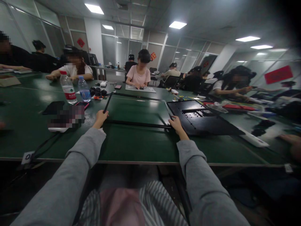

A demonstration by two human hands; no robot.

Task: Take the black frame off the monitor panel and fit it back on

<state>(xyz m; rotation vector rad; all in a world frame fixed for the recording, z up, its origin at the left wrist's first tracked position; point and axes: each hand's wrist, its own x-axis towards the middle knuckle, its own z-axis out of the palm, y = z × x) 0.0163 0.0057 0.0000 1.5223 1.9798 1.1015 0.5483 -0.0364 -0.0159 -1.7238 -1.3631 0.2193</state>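
Observation:
A thin black rectangular frame (pixel 138 124) is over the green table top, which shows through its open middle. My left hand (pixel 101 118) is closed on the frame's left side, near the front corner. On the opposite side, my right hand (pixel 176 124) grips the frame near its front right corner. Just right of it lies a large black panel (pixel 207 124) with a rectangular cut-out and small parts showing inside. The panel's left edge is close to my right hand.
Left of the frame stand a red-capped bottle (pixel 68 89) and a blue-capped bottle (pixel 84 90), with a black pouch (pixel 54 107) nearby. A white power strip (pixel 255 138) lies right. Across the green table (pixel 141 147) a person (pixel 138 74) works at a mat.

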